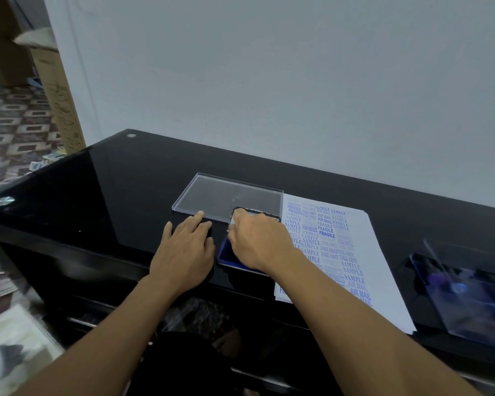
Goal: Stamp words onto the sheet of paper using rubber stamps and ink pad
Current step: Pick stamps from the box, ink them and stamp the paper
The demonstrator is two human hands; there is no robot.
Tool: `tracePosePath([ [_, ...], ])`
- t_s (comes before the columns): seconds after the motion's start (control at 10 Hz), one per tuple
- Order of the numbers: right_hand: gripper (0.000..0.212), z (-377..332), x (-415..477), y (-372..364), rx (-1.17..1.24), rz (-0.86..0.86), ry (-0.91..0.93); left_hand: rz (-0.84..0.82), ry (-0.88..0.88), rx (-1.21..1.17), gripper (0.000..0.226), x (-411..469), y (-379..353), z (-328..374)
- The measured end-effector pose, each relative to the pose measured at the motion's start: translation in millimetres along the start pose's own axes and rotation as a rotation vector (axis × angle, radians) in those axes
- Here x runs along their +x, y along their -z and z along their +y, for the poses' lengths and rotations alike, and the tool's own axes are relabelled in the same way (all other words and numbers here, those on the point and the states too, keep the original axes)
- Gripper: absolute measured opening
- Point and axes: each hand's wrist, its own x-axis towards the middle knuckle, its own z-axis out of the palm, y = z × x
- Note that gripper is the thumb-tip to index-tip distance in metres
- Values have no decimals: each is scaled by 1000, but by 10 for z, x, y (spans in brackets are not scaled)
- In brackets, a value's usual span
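The right grip point(259, 241) is clenched round a small pale thing point(231, 222), which is pinched at the fingertips. It is likely a rubber stamp, but it is too hidden and blurred to be sure. Right under this grip the ink pad point(225, 254) is seen, blue inside with a dark rim, and the knuckles are held over it. Just past the fingertips a black-edged piece point(257, 210) is seen, partly hidden by the fingers. The left grip point(183, 250) is laid flat on the shiny black tabletop point(112, 195), just to the left of the ink pad. Its fingers are straight and a little spread, and nothing is held in it. Its fingertips are close to the near edge of a clear plastic lid point(226, 192), which is laid flat just beyond both grips. The sheet of paper point(383, 267) is found just to the right of the right grip, and its left edge is partly hidden by that wrist. The side of the sheet nearest the grip is filled with blue words, such as SAMPLE, AIR MAIL, FRAGILE and FAX OUT, and the far side is plain white. Past the paper, well to the right of the right grip, a clear box point(469, 298) is set on the tabletop, with blurred blue and purple shapes inside. A pale wall point(297, 81) is seen behind the tabletop, and a cardboard box point(57, 90) is seen far off to the left of the left grip.
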Motion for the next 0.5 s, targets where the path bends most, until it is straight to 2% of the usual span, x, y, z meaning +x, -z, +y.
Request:
tracePosePath([
  [0.5, 27, -2, -9, 21, 2, -9, -5, 7, 2, 5, 42, 2, -12, -8],
])
